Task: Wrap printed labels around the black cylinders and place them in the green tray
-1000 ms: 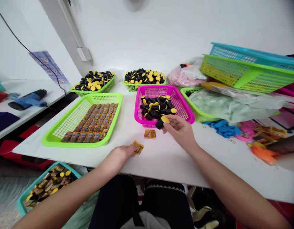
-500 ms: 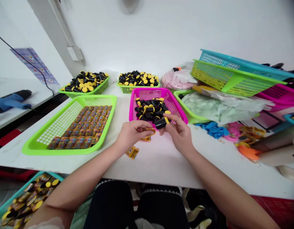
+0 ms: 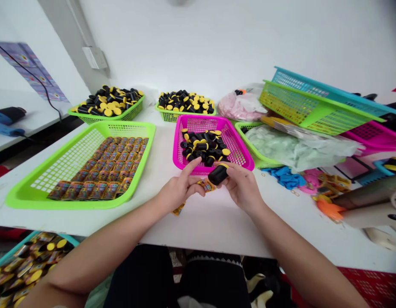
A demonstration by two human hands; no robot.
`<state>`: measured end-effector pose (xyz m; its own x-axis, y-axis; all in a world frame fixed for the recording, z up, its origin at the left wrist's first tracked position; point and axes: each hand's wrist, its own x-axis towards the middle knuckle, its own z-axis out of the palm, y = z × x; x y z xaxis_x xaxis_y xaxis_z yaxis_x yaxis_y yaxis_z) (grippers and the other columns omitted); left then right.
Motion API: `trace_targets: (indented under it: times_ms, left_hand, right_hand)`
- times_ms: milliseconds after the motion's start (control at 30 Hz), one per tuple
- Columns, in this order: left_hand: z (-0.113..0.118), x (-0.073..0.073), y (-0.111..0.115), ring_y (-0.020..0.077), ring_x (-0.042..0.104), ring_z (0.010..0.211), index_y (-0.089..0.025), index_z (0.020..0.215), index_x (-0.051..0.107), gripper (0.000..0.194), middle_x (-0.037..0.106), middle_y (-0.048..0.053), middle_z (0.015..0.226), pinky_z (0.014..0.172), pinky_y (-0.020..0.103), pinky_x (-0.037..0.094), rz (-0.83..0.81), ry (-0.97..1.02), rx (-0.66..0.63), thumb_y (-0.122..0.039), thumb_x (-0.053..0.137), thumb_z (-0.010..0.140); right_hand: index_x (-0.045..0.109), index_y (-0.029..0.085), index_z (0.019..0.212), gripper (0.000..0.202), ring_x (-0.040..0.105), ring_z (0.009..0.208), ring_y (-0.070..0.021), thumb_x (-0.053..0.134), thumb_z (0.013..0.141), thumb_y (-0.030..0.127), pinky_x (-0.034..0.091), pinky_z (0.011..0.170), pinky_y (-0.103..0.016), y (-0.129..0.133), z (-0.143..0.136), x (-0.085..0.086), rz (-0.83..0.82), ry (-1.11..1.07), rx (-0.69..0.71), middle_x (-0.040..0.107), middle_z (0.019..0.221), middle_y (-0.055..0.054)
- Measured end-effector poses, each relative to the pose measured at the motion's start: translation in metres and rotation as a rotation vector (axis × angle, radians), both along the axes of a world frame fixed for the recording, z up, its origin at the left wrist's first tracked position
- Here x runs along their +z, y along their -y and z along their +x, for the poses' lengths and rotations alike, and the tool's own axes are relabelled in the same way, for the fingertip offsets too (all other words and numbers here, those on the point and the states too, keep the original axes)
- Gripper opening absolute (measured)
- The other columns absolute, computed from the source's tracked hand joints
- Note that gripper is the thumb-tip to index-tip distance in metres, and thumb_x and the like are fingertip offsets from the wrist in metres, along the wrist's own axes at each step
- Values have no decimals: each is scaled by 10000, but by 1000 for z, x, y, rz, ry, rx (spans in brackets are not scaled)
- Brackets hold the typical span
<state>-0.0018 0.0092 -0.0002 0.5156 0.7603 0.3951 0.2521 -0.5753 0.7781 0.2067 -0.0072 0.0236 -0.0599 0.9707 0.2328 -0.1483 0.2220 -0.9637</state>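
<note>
My right hand (image 3: 244,184) grips a small black canister with a yellow cap (image 3: 218,174) between thumb and fingers, tilted above the table. Beside it, my left hand (image 3: 177,192) has its index finger stretched out and its thumb apart, with nothing visibly gripped. A printed orange label sleeve (image 3: 206,185) shows between my left thumb and the canister; whether it touches the table, I cannot tell. Partly hidden under my left hand is another orange sleeve (image 3: 179,209). Just beyond both hands stands a pink basket (image 3: 245,156) of similar black canisters.
At left, a green tray (image 3: 72,204) holds rows of sleeved canisters. Behind are green baskets (image 3: 133,112) of black-and-yellow canisters. Stacked baskets (image 3: 313,107), plastic bags (image 3: 281,143) and blue balloon-like pieces (image 3: 287,176) crowd the right. Below left sits a basket of wrapped canisters (image 3: 31,265).
My left fingers have spread and let go of the orange sleeve they pinched. The right hand still holds the canister, now slightly lower and more tilted. The view has shifted a little.
</note>
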Motion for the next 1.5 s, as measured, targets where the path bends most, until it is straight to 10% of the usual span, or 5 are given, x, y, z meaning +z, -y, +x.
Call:
trace_targets:
  times_ms: [467, 767, 1000, 1500]
  left_hand:
    - [10, -1, 3, 198, 745, 829, -265, 1526, -28, 1077, 760, 99, 1014, 768, 324, 603, -223, 420, -57, -290, 760, 793]
    - [8, -3, -4, 219, 718, 996, -239, 1524, 118, 979, 724, 150, 1135, 897, 348, 551, -202, 351, -141, -248, 768, 791]
    - [9, 4, -1, 172, 732, 872, -262, 1510, 109, 995, 756, 117, 1064, 801, 282, 557, -421, 508, -305, -223, 785, 781]
    - [16, 12, 4, 122, 664, 600, -226, 1477, 94, 1062, 729, -15, 713, 650, 246, 508, -584, 631, -191, -259, 835, 717]
  right_hand:
    - [673, 263, 1136, 334, 672, 890, -163, 724, 818, 351, 605, 790, -337, 1, 3, 0, 223, 273, 66, 701, 1013, -53]
    - [702, 286, 1133, 315, 642, 931, -166, 737, 821, 311, 580, 782, -336, -5, 6, -5, 444, 392, 143, 612, 1111, -78]
    - [667, 315, 1156, 382, 660, 867, -147, 769, 792, 367, 579, 741, -295, -2, 2, -10, 316, 142, 244, 670, 986, -33]
    - [600, 257, 1175, 294, 665, 1046, -216, 653, 886, 254, 573, 897, -415, 2, 0, -5, 796, 645, -106, 672, 1109, -93]
